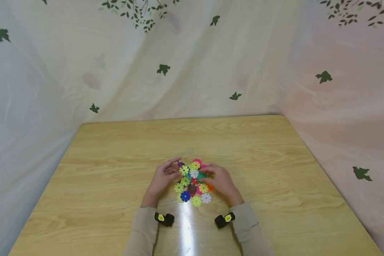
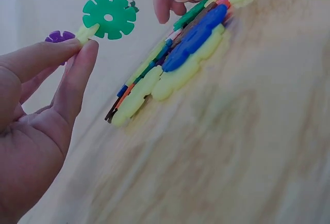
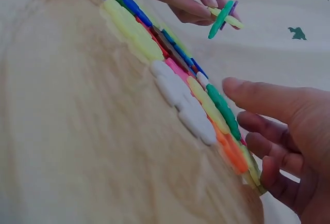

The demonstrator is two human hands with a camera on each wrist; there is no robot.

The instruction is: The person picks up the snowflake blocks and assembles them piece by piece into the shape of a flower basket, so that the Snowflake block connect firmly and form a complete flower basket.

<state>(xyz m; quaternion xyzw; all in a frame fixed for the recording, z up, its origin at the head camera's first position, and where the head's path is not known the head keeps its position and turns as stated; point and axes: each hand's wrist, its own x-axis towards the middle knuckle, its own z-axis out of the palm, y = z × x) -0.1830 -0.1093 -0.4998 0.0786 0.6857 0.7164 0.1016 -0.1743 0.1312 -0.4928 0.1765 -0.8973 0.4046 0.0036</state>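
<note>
Between its thumb and fingers, my left hand [image 1: 162, 179] [image 2: 44, 92] pinches a yellow notched disc [image 2: 86, 33] [image 3: 234, 22]. A green disc [image 2: 117, 22] [image 3: 220, 20] and a purple disc [image 2: 60, 37] are joined to it, raised off the table. On the other side of the pile, my right hand [image 1: 223, 182] [image 3: 301, 141] has its fingers loosely bent near a green disc [image 3: 223, 111] and holds nothing visible; whether its fingertips touch the pile, I cannot tell.
Flat on the wooden table [image 1: 115, 149] lies a pile of overlapping colored discs, with a blue one [image 1: 185, 196], a white one [image 1: 206, 198] and a brown one [image 1: 191, 188]. A patterned curtain [image 1: 195, 81] hangs behind the table.
</note>
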